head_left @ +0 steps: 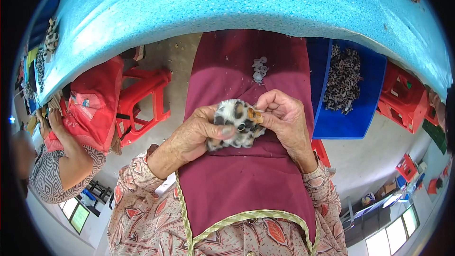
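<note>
Above my lap, my left hand (189, 132) grips a small furry plush toy piece (232, 112), with the thumb pressed along its lower side. The fur is white with black and brown patches, and a shiny black round eye (241, 127) shows on it. At its right edge is an orange-yellow flap (255, 115), shaped somewhat like a beak. My right hand (286, 117) pinches this flap between thumb and fingers. On the maroon apron (251, 175) over my lap, beyond the hands, lies a cluster of small whitish plastic washers (260, 70).
A speckled turquoise table (227, 7) curves across the far side. To the right, a blue bin (339, 129) holds a heap of spotted plush pieces (342, 81), near red stools (403, 96). At left are another red stool (142, 102) and a seated person (71, 163) in red.
</note>
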A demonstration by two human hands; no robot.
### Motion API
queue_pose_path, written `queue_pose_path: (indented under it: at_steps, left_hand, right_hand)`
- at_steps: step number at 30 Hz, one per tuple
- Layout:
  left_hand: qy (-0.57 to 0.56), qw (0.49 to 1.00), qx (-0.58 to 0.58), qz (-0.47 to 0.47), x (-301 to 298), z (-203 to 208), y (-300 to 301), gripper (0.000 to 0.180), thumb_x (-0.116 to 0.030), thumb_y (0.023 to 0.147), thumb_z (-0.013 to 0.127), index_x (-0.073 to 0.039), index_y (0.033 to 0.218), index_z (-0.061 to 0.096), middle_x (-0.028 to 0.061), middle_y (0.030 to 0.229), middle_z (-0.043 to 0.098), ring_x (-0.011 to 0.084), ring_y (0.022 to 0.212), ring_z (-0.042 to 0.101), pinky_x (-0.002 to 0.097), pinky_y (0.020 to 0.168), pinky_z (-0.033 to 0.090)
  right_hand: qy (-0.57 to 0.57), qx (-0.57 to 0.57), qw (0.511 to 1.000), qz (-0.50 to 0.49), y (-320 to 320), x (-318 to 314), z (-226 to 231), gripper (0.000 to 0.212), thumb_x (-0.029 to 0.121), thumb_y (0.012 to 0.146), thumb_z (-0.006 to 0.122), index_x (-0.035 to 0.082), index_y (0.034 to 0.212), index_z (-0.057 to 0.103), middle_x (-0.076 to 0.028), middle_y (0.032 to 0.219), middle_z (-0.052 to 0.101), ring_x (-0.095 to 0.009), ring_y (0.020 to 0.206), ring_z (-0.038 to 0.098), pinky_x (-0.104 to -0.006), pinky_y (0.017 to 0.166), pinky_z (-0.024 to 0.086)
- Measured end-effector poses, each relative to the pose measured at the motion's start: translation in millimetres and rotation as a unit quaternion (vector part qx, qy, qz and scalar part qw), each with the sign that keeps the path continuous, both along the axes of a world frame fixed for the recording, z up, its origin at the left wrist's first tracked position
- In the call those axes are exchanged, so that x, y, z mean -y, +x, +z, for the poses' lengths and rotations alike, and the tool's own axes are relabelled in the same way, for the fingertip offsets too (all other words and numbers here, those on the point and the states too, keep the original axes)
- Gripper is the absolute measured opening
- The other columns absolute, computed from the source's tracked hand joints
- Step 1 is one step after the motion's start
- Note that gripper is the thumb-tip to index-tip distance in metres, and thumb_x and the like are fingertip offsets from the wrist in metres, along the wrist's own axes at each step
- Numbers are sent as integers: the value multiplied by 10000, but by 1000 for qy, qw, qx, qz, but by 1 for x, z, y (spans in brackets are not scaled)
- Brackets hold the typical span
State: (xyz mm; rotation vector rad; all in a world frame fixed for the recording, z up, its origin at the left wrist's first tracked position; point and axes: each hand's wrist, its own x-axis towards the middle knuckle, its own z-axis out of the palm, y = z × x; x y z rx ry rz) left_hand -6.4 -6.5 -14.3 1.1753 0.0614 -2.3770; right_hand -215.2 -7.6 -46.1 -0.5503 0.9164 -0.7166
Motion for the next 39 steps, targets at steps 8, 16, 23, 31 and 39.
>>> queue_pose_path:
  at_steps: [8,16,23,31,39]
  left_hand:
    - [67,995,-70,23,-16,-3,-7,509,-154,821,680,36,1254,492,132,1172,608,275,1101,588,394,1004,427]
    - [118,986,-104,51,-17,6,-10,447,-110,820,683,21,1221,536,98,1109,629,206,1016,606,334,938,452]
    - [24,998,-44,35,-20,6,-10,463,-293,882,631,30,1202,544,105,1107,629,195,1005,614,329,924,474]
    - [53,997,7,46,-17,5,-9,419,-322,921,572,31,1146,557,110,1059,644,202,950,644,338,832,540]
    - [-12,1000,-25,-10,-25,5,-6,350,-140,811,701,49,1078,578,139,956,662,178,836,666,277,758,541]
  right_hand:
    - [-123,-64,990,-9,6,-7,-1,126,-71,851,569,-22,967,570,-44,894,616,-73,841,591,-215,762,485]
    - [-108,-28,993,-37,0,-12,1,91,-46,848,598,-19,933,579,-49,902,619,-81,849,590,-219,777,480]
    - [18,74,992,-103,-1,-22,-8,104,15,873,613,-3,964,567,-51,921,626,-83,854,582,-215,779,465]
    - [-7,-37,998,49,-4,8,9,270,116,865,659,-8,1089,575,-32,906,640,-65,830,581,-208,749,474]
    - [15,48,998,30,5,0,5,229,104,865,658,-32,1038,594,-39,916,648,-72,825,599,-219,735,489]
